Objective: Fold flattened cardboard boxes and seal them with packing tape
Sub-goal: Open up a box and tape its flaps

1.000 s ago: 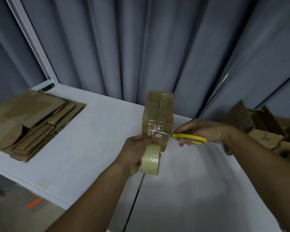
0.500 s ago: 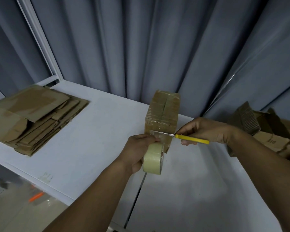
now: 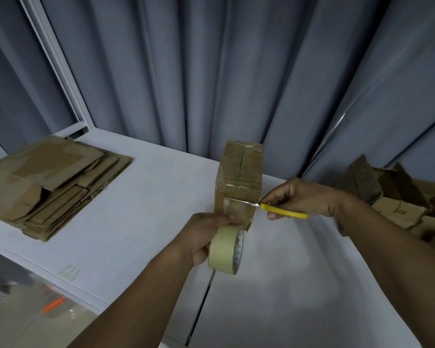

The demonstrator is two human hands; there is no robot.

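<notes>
Worktop (image 3: 141, 222) — passage and obstructions
Flattened stack (image 3: 48, 182) left, open boxes (image 3: 397, 197) right — bare surface between; curtain (image 3: 211, 71) behind.

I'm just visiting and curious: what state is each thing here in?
Box: folded, upright on the table, taped.
Tape roll: gripped by left hand, strip stretched to box.
Scissors: held in right hand, blades across the strip.
Cardboard stack: flattened, unfolded, lying at left.
Opened boxes: heaped at right.

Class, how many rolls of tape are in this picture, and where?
1: the tape roll, gripped by the left hand in front of the box. Others may be hidden.
</notes>
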